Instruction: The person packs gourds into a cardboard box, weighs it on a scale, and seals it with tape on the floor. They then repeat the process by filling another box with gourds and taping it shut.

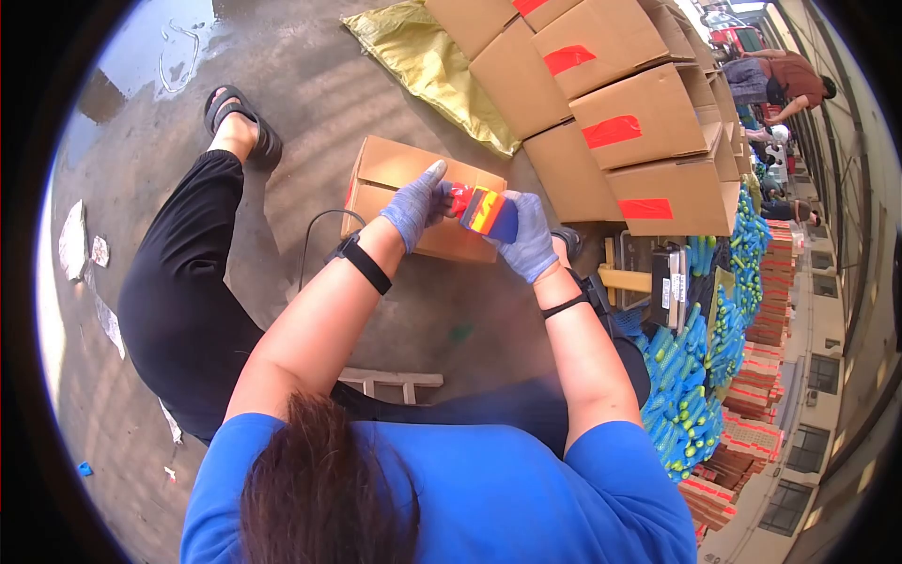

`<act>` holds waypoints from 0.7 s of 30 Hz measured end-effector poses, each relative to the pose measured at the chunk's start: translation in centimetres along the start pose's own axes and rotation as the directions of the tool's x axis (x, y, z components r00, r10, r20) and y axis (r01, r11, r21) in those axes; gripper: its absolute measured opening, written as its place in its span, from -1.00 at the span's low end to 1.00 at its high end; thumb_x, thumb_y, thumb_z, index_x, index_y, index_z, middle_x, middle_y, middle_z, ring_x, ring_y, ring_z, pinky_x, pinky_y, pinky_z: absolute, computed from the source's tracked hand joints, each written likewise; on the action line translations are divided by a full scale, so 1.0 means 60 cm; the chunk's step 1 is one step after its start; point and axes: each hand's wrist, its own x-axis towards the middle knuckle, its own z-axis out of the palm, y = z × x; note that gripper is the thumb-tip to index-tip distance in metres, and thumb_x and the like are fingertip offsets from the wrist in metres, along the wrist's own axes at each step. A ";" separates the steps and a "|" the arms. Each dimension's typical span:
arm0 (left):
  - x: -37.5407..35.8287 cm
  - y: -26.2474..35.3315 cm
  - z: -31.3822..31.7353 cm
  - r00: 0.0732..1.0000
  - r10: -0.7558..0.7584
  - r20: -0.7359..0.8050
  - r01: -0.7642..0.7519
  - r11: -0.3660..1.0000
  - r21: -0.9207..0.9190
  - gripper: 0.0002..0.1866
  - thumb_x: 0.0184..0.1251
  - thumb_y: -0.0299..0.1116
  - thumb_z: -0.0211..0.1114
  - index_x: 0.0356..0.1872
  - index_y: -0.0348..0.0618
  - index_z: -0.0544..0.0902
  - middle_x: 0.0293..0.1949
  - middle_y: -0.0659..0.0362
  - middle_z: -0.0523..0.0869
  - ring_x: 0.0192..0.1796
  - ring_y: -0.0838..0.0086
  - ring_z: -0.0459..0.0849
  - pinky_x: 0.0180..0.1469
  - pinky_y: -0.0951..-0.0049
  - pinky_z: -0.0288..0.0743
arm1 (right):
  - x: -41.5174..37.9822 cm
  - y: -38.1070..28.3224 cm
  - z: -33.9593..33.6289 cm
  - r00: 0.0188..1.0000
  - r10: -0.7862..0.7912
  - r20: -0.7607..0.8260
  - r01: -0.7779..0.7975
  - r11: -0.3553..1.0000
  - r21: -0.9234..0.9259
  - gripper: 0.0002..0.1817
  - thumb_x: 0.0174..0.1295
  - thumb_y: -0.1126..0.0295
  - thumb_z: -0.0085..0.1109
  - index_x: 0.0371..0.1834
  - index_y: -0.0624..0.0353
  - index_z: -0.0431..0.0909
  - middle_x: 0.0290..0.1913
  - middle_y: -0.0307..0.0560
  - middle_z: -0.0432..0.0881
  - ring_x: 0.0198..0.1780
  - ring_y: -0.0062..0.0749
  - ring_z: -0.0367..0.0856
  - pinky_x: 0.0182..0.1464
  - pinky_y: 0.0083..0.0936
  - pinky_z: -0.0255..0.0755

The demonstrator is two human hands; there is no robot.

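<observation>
Both hands wear thin bluish gloves and meet above a cardboard box [376, 167] on the floor. My right hand [526, 237] is wrapped round a tape dispenser [490, 214] with a blue, yellow and red body. At the dispenser's left end, my left hand [415, 205] has its fingers bent close against something red [458, 199], which looks like tape. What the left fingertips hold, if anything, is partly hidden. The box lies under and behind both hands, its top flaps closed.
Stacked cardboard boxes [615, 122] with red tape stand ahead to the right, beside a yellow sack [442, 70]. Blue net bags of green produce [681, 376] lie at the right, near a black case [668, 287]. A person [785, 80] bends over farther back.
</observation>
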 end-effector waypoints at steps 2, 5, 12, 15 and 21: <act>-0.015 -0.001 0.016 0.998 0.063 -0.019 -0.061 0.993 0.098 -0.72 0.39 -0.02 0.35 -0.26 0.00 0.71 -0.38 0.33 0.72 -0.38 0.59 0.57 -0.33 0.64 0.30 | -0.015 0.019 0.018 0.999 0.018 0.027 -0.017 1.000 -0.009 -0.61 -0.10 0.30 0.49 -0.18 0.09 0.58 -0.27 0.04 0.64 -0.20 0.07 0.59 -0.11 -0.12 0.47; -0.008 -0.029 0.024 0.968 0.238 -0.078 -0.218 0.955 0.201 -0.82 0.43 -0.17 0.36 -0.30 -0.02 0.67 -0.43 0.35 0.65 -0.41 0.62 0.52 -0.36 0.63 0.31 | -0.025 0.016 0.021 0.982 -0.087 -0.167 0.078 0.995 -0.062 -0.36 -0.11 0.24 0.53 0.12 0.10 0.55 -0.17 0.04 0.63 -0.16 0.05 0.57 -0.09 -0.11 0.48; -0.020 -0.003 -0.031 0.655 0.693 -0.302 -0.358 0.636 0.684 -0.81 0.42 -0.33 0.37 -0.38 -0.15 0.60 -0.53 0.28 0.55 -0.44 0.63 0.39 -0.35 0.47 0.38 | 0.021 -0.002 -0.051 0.978 -0.089 0.189 0.101 0.993 -0.054 -0.07 -0.14 0.18 0.60 0.44 -0.20 0.43 -0.07 0.09 0.63 -0.06 0.09 0.64 0.03 -0.14 0.56; -0.050 0.071 -0.153 0.508 0.718 -0.476 -0.252 0.652 0.715 -0.75 0.41 -0.29 0.36 -0.44 -0.20 0.60 -0.59 0.22 0.55 -0.47 0.54 0.44 -0.33 0.38 0.45 | 0.054 -0.026 -0.077 0.962 -0.096 0.255 0.116 0.991 -0.065 -0.24 -0.06 0.13 0.54 0.34 -0.36 0.54 -0.08 0.14 0.64 -0.07 0.13 0.69 0.01 -0.15 0.60; -0.081 0.101 -0.342 0.341 0.824 -0.452 -0.249 0.543 0.802 -0.87 0.54 -0.30 0.21 -0.13 -0.13 0.58 -0.39 0.21 0.61 -0.28 0.55 0.56 -0.33 0.47 0.49 | 0.098 -0.062 -0.062 0.913 0.121 0.391 0.006 0.951 -0.309 -0.38 0.10 0.01 0.40 0.32 -0.53 0.53 -0.12 0.15 0.60 -0.08 0.13 0.68 0.02 -0.15 0.60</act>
